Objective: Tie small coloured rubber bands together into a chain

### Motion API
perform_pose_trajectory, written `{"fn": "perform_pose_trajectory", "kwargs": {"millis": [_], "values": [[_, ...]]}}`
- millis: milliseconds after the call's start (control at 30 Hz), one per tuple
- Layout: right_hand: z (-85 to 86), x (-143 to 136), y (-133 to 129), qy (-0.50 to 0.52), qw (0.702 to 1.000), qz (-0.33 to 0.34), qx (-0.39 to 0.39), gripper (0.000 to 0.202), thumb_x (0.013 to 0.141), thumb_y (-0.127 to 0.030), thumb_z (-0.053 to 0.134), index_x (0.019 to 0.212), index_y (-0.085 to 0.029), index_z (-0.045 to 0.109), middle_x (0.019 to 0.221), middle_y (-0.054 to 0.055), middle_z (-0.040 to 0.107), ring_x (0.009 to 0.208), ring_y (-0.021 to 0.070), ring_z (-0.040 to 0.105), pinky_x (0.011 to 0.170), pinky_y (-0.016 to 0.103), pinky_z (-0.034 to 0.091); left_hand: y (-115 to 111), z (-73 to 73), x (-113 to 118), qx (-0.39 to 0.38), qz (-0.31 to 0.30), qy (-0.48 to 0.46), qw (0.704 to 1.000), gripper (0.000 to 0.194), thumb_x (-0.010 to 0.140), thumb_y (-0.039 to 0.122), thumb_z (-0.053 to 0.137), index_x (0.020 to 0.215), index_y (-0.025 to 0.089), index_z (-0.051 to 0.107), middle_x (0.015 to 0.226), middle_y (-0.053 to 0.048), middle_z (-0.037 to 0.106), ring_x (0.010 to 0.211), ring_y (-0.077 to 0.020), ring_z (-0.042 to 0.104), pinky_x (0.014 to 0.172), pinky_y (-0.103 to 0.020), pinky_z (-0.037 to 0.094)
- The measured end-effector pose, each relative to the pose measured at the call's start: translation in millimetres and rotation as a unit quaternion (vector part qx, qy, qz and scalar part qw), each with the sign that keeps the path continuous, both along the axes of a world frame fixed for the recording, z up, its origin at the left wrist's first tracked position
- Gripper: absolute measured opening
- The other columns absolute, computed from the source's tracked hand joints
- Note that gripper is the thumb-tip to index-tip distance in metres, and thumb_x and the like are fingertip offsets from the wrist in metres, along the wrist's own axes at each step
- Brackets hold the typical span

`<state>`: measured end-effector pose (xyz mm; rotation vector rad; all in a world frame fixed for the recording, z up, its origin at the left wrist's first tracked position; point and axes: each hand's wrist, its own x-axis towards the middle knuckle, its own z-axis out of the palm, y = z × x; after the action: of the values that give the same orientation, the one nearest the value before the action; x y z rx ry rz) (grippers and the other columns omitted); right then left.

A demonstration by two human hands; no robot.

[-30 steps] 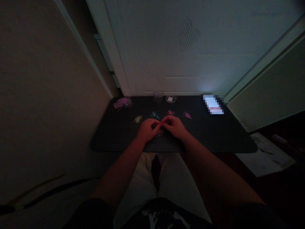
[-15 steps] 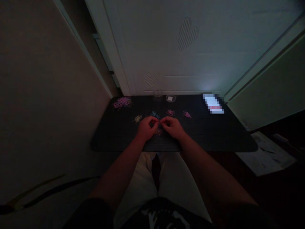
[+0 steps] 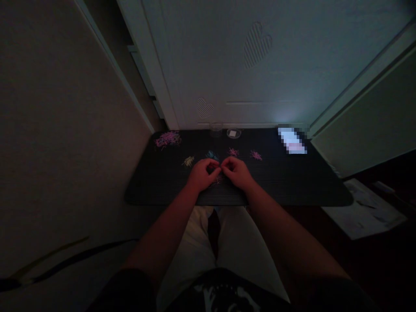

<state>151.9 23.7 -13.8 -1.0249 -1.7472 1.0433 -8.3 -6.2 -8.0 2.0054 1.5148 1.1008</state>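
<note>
My left hand (image 3: 204,173) and my right hand (image 3: 235,172) meet over the dark table (image 3: 282,182), fingertips pinched close together. Whatever lies between the fingertips is too small and dim to make out. Just beyond the hands is a heap of thin blue pieces (image 3: 212,154), partly covered by my left fingers. A few pale reddish thin pieces (image 3: 217,180) show on the table between and below my hands. Farther off, a pink heap (image 3: 233,152) lies behind my right hand, with another pink heap (image 3: 256,155) to its right. A cream-coloured heap (image 3: 187,161) lies left of my left hand.
At the back left corner spreads a larger mixed pink and purple heap (image 3: 167,139). A clear round container (image 3: 216,129) and a round lid with a white label (image 3: 233,133) stand by the white door panel (image 3: 208,65). A lit, blurred-out phone-like screen (image 3: 292,141) sits back right.
My fingertips have shifted slightly, the right hand a little to the right, and both stay pinched close together. The heaps look the same; the view has moved very slightly.
</note>
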Motion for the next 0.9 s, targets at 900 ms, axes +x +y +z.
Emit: {"fn": "perform_pose_trajectory", "kwargs": {"millis": [900], "values": [[-1.4, 0.5, 0.3, 0.006, 1.0, 0.015, 0.009, 0.01, 0.073, -0.025, 0.059, 0.079, -0.017, 0.059, 0.066, -0.001, 0.056, 0.058, 0.0112, 0.05, 0.055, 0.024, 0.039, 0.2, -0.8, -0.4, 0.002, 0.016, -0.004, 1.0, 0.013, 0.079, 0.028, 0.058, 0.083, 0.017, 0.065, 0.081, -0.003, 0.068, 0.076, -0.0147, 0.061, 0.068, -0.026, 0.047]]}}
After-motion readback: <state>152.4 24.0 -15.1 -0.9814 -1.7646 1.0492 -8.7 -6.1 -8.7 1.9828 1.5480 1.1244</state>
